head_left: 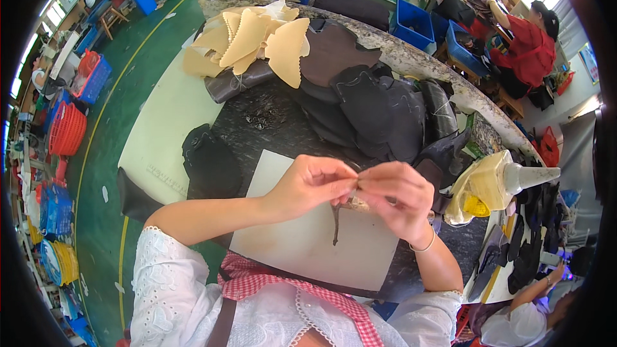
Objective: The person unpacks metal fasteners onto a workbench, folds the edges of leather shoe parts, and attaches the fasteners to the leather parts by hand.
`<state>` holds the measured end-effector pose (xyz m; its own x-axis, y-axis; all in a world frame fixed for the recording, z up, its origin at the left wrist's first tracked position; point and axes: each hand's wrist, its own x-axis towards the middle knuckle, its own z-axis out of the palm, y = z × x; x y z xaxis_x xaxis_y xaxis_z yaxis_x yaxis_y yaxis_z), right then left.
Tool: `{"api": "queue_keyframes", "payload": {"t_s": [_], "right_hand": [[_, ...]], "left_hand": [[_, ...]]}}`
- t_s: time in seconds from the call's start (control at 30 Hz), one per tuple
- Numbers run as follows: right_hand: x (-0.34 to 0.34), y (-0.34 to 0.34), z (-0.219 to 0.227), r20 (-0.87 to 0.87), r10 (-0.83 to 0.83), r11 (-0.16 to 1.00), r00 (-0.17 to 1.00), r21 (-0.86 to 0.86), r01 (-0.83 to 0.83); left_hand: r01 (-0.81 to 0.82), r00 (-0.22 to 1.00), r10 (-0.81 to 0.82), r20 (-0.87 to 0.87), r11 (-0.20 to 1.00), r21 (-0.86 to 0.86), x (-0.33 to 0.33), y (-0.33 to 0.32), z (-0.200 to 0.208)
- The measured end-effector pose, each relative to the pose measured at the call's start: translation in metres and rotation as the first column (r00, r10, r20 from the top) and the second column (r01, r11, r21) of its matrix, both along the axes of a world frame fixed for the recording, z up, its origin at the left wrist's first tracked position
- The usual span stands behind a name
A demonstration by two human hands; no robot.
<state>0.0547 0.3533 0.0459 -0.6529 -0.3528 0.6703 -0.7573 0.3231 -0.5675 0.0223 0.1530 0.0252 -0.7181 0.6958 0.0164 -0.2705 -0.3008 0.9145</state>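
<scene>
Both hands meet over a white board, fingertips almost touching. My left hand pinches a narrow dark brown strip, whose end dangles below the fingers. Thumb and forefinger of my right hand are pressed together at the same spot; most of what lies between the fingertips is hidden. Behind the hands is a heap of black cut pieces, rounded in outline. A separate stack of black pieces lies to the left of the board.
Cream scalloped pieces are piled at the table's far side, beside a dark roll. A yellowish squeeze bottle with a pale nozzle lies at the right. Blue crates stand beyond the table. A person in red works farther off.
</scene>
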Motion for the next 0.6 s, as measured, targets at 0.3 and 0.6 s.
{"api": "queue_keyframes", "payload": {"t_s": [0.3,0.6], "right_hand": [[-0.025,0.019,0.008,0.041,-0.470,0.874,0.881,0.162,0.459],[-0.031,0.022,0.018,0.049,-0.295,0.956,0.954,0.012,0.295]], "left_hand": [[-0.775,0.154,-0.109,-0.982,0.603,-0.188,-0.131,0.036,-0.007],[-0.384,0.841,0.283,-0.462,0.913,-0.140,-0.109,0.034,0.002]]}}
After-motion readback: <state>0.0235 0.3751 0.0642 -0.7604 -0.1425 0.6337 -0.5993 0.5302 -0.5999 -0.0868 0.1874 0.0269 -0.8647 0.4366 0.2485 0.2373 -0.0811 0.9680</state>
